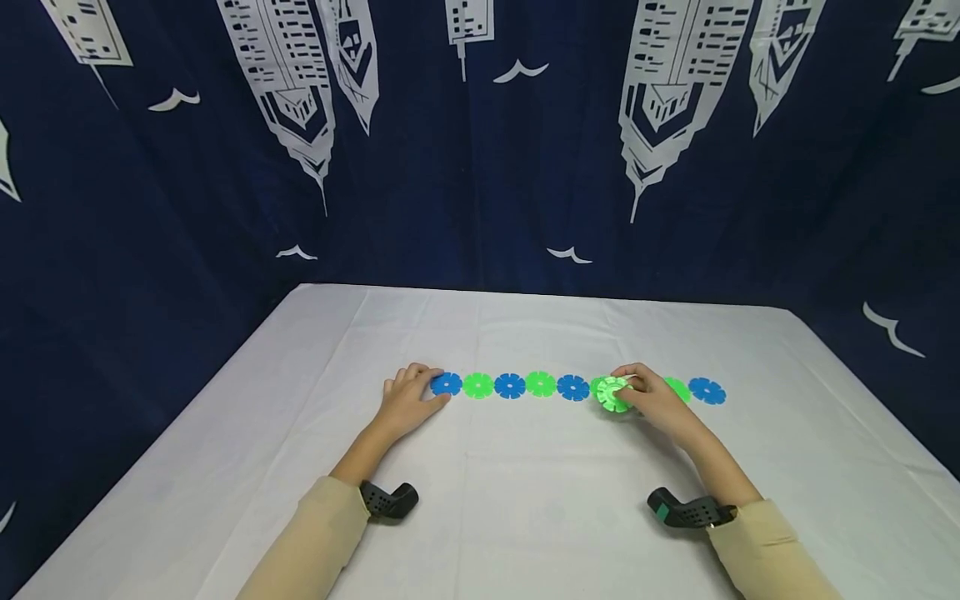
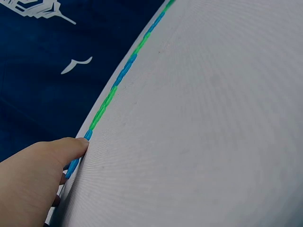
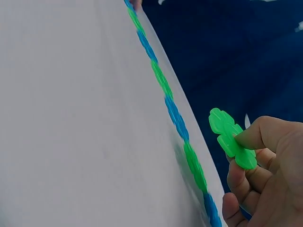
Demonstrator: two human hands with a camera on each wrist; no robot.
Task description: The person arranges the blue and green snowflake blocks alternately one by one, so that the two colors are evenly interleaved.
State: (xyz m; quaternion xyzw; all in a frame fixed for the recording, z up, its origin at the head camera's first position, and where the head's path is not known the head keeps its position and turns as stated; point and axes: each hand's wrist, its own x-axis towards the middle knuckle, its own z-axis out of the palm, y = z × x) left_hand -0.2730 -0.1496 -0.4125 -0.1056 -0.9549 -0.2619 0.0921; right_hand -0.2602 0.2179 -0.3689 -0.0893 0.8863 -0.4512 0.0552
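A line of flat, notched plastic discs in alternating blue and green runs across the table. My left hand (image 1: 405, 404) holds the blue disc (image 1: 447, 383) at the left end between thumb and fingers; the left wrist view shows the thumb (image 2: 75, 147) against its near side. Between thumb and fingers, my right hand (image 1: 662, 410) pinches a loose green disc (image 1: 612, 395). In the right wrist view this green disc (image 3: 232, 137) is raised and apart from the line. Part of the line behind the right hand is hidden in the head view.
The table (image 1: 465, 500) is covered by a white cloth. Behind it hangs a dark blue curtain (image 1: 480, 183) with white building and bird prints. A black wrist device (image 1: 390, 500) sits on the left arm, another (image 1: 686, 508) on the right. The line's right end is a blue disc (image 1: 707, 391).
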